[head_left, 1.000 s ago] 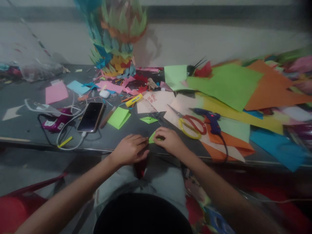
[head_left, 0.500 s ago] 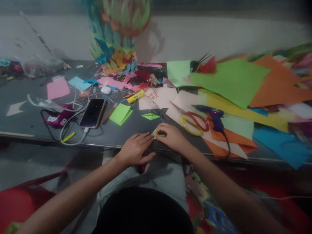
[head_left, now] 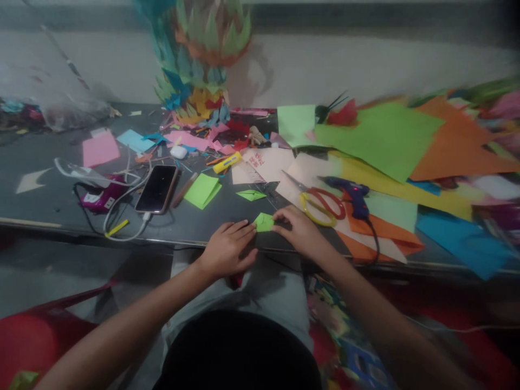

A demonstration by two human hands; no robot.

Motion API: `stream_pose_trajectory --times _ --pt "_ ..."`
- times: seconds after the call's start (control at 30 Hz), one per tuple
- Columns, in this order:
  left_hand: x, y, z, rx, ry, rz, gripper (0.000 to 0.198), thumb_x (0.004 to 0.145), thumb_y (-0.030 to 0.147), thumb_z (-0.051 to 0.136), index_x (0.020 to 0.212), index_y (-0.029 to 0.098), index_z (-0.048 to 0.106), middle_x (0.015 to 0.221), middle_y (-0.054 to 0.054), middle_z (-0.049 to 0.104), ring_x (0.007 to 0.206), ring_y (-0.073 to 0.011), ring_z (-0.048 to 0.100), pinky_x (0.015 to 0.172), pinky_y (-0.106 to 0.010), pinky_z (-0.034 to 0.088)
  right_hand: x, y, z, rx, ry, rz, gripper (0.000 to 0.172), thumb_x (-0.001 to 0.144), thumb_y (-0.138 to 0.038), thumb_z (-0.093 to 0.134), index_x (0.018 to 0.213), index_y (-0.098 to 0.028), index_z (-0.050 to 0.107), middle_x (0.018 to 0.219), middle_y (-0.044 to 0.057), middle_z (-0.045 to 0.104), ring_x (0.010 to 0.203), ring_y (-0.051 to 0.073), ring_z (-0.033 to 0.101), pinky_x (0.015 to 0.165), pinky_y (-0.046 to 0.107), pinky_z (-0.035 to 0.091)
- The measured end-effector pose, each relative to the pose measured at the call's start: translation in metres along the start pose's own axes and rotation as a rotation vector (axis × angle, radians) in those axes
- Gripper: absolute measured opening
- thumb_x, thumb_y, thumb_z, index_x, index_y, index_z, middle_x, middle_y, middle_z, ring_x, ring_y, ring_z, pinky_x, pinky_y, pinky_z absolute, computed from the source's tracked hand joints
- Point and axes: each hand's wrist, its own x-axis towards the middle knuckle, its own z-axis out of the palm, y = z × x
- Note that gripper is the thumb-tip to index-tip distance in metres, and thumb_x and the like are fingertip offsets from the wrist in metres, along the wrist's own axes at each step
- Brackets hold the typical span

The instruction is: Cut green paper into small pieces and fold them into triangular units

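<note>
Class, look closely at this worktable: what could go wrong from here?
1. The glue gun lies among loose papers with a red light showing; if hot, it might scorch them or burn the right hand nearby.
2. The scissors lie close beside that hand, which might knock them.
3. The small green paper is near the table's front edge; a slip might crease it badly.

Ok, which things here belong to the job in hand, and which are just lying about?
Job: small green folded paper, at the fingers of left hand and right hand; likely also slim green paper diamond, folded green paper sheet.

Apparently lying about: black rectangular phone, purple plastic socket block, pink paper sheet.
</note>
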Motion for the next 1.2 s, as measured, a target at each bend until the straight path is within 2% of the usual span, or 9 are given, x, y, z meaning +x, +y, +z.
stream_pose_trajectory --times 0.13,0.23,0.4,0.5,0.6,0.73,0.9,1.03,1.2 --pt "0.000 0.009 0.000 0.021 -0.033 -0.036 0.040 0.082 0.033 0.050 0.118 0.014 0.054 0.118 -0.012 0.060 0.110 -0.0251 0.052 0.093 -0.042 0.040 -0.002 -0.002 0.003 -0.022 0.093 0.066 0.016 0.076 -0.028 0.061 0.089 -0.018 0.059 0.084 0.005 0.057 0.073 0.018 0.056 0.065 0.032 0.048" --pt "0.003 0.024 0.003 0.045 -0.058 -0.096 0.043 0.082 0.038 0.050 0.117 0.013 0.053 0.109 -0.013 0.060 0.101 -0.0266 0.053 0.088 -0.042 0.041 -0.002 -0.006 0.011 -0.090 0.184 0.040 0.018 0.080 -0.033 0.060 0.091 -0.019 0.063 0.084 0.006 0.058 0.080 0.021 0.058 0.072 0.036 0.048" --pt "0.014 0.041 0.007 -0.015 -0.058 -0.107 0.038 0.084 0.038 0.049 0.113 0.013 0.055 0.106 -0.012 0.060 0.099 -0.0257 0.052 0.087 -0.042 0.041 0.005 -0.015 0.020 -0.212 0.173 0.006 0.017 0.081 -0.027 0.059 0.094 -0.020 0.069 0.088 0.007 0.060 0.086 0.023 0.056 0.078 0.038 0.047" --pt "0.023 0.030 0.005 -0.083 -0.026 -0.119 0.024 0.087 0.026 0.047 0.106 0.015 0.058 0.101 -0.009 0.063 0.094 -0.0212 0.054 0.082 -0.037 0.044 0.010 -0.019 0.019 -0.216 0.072 0.016 0.016 0.081 -0.020 0.058 0.092 -0.018 0.070 0.091 0.008 0.062 0.086 0.022 0.057 0.078 0.037 0.047" --pt "0.034 0.008 0.001 -0.050 0.055 -0.230 0.023 0.088 0.020 0.046 0.105 0.015 0.061 0.100 -0.009 0.063 0.092 -0.0206 0.054 0.080 -0.034 0.045 0.015 -0.020 0.015 -0.171 -0.002 -0.013 0.014 0.082 -0.017 0.057 0.088 -0.017 0.069 0.089 0.007 0.063 0.084 0.021 0.058 0.077 0.035 0.047" --pt "0.048 -0.012 -0.004 0.000 -0.039 -0.296 0.017 0.084 0.018 0.053 0.092 0.018 0.068 0.091 -0.006 0.064 0.086 -0.0205 0.056 0.078 -0.033 0.045 0.020 -0.019 0.010 -0.096 -0.059 -0.024 0.009 0.079 -0.014 0.060 0.083 -0.017 0.068 0.087 0.006 0.063 0.082 0.019 0.059 0.076 0.032 0.047" --pt "0.056 -0.015 -0.009 -0.071 -0.162 -0.374 0.013 0.081 0.019 0.057 0.083 0.020 0.070 0.084 -0.003 0.066 0.083 -0.0181 0.059 0.073 -0.028 0.044 0.020 -0.019 0.007 -0.073 -0.035 0.023 0.007 0.078 -0.021 0.063 0.083 -0.018 0.068 0.086 0.005 0.062 0.080 0.018 0.060 0.071 0.030 0.047" --pt "0.056 -0.015 -0.011 -0.081 -0.176 -0.392 0.013 0.081 0.023 0.058 0.083 0.021 0.070 0.083 -0.003 0.066 0.083 -0.0173 0.061 0.070 -0.026 0.044 0.014 -0.018 0.010 -0.085 0.007 0.013 0.013 0.076 -0.027 0.066 0.084 -0.018 0.069 0.088 0.006 0.062 0.083 0.019 0.060 0.072 0.030 0.047" --pt "0.050 -0.010 -0.008 -0.022 -0.142 -0.344 0.013 0.084 0.022 0.055 0.084 0.020 0.068 0.085 -0.003 0.066 0.082 -0.0172 0.060 0.070 -0.026 0.043 0.006 -0.010 0.013 -0.004 0.023 -0.048 0.012 0.081 -0.024 0.059 0.086 -0.020 0.070 0.092 0.005 0.062 0.086 0.018 0.060 0.076 0.030 0.047"
